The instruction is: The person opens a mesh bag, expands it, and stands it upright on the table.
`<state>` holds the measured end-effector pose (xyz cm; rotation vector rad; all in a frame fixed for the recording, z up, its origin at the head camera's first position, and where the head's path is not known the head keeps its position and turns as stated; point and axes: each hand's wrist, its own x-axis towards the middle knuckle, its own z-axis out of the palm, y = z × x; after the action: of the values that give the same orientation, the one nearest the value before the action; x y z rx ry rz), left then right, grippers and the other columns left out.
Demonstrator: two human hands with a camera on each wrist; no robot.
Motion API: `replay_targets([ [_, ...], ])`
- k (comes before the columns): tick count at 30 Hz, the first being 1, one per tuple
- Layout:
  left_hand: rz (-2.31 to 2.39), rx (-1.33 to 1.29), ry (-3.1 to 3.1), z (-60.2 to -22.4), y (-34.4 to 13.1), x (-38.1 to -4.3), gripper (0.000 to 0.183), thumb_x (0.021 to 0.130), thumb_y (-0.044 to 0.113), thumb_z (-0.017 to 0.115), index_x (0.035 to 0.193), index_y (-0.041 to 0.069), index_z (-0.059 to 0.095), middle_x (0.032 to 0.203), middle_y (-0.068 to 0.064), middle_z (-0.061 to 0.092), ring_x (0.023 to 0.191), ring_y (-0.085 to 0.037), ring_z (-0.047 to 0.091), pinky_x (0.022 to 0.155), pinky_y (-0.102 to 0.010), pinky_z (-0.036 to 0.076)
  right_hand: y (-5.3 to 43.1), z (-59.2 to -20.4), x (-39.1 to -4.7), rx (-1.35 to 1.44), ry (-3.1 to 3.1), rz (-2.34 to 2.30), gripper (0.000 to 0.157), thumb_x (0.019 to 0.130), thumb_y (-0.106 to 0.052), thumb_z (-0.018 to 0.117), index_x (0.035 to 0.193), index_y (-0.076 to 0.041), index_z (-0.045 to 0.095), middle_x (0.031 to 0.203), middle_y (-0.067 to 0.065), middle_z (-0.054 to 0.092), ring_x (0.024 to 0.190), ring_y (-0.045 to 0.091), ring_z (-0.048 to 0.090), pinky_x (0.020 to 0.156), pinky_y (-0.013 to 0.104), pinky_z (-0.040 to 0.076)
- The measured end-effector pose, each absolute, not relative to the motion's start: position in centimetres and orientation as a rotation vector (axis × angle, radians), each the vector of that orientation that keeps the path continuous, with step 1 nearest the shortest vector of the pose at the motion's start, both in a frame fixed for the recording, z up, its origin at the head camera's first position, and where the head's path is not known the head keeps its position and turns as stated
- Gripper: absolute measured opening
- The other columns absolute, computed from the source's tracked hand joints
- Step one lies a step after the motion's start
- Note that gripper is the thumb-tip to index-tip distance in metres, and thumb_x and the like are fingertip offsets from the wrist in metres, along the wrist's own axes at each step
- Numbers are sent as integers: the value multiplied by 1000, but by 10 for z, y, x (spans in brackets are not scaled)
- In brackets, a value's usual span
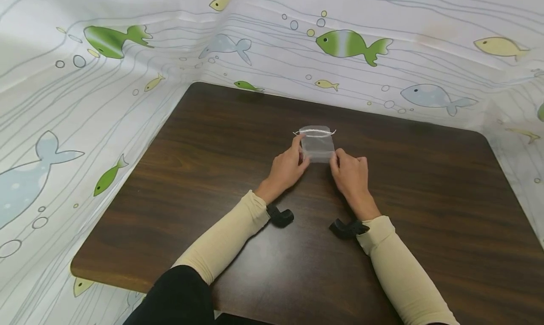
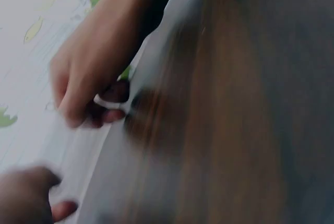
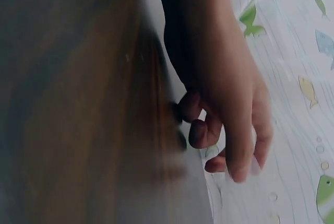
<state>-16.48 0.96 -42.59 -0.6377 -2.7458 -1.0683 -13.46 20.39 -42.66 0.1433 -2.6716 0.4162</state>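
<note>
A small sheer white drawstring pouch (image 1: pixel 318 148) is spread flat between my two hands, with its white cord across the top and a loose cord end at each side. My left hand (image 1: pixel 285 166) holds the left edge, index finger up by the cord and thumb near the lower corner. At the lower right corner, my right hand (image 1: pixel 352 174) pinches the pouch between thumb and fingers. The right wrist view shows the right hand (image 3: pixel 229 93) with its other fingers curled. In the left wrist view the left hand (image 2: pixel 94 62) is bent, and the pouch is hard to make out.
A dark brown wooden table (image 1: pixel 178 150) with rounded corners lies under the hands. White fish-print sheeting (image 1: pixel 272 13) rises along its back and sides. Black straps, the left one (image 1: pixel 280 217) and the right one (image 1: pixel 348 229), stick out at the wrists.
</note>
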Motion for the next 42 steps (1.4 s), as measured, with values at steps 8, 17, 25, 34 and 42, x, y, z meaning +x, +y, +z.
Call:
replay_targets([
  [8, -1694, -302, -2729, -421, -6, -172, 51, 108, 41, 53, 141, 2, 54, 105, -9, 76, 77, -15, 63, 71, -28, 47, 208, -425, -136, 119, -2816, 617, 29, 102, -30, 51, 95, -7, 66, 71, 8, 63, 63, 28, 56, 73, 46, 43],
  [17, -1867, -134, -2732, -420, -14, -183, 25, 103, 27, 67, 111, 6, 78, 90, -9, 81, 68, -9, 61, 62, -21, 42, 211, -416, -137, 41, -2950, 1029, 63, 109, -60, 32, 123, -11, 69, 110, 13, 72, 104, 35, 65, 92, 51, 29],
  [25, -1779, -161, -2756, -417, -8, -184, 31, 105, 31, 63, 100, 8, 83, 87, -5, 82, 60, -6, 49, 60, -21, 35, 214, -423, -141, -46, -2734, 1205, 58, 112, -50, 33, 110, -6, 71, 100, 16, 68, 93, 33, 59, 98, 54, 25],
  [34, -1793, -130, -2822, -415, -1, -185, 36, 103, 37, 64, 94, 8, 82, 79, -5, 80, 58, -5, 51, 59, -21, 34, 222, -427, -149, -70, -2778, 1136, 59, 112, -48, 31, 124, -4, 69, 131, 21, 60, 123, 44, 49, 99, 61, 15],
  [42, -1785, -71, -2873, -414, 4, -191, 36, 104, 38, 63, 96, 10, 83, 81, -3, 81, 50, -5, 35, 53, -23, 27, 224, -428, -151, 61, -2716, 1193, 51, 111, -37, 44, 151, -6, 46, 153, 21, 48, 121, 43, 42, 96, 58, 13],
])
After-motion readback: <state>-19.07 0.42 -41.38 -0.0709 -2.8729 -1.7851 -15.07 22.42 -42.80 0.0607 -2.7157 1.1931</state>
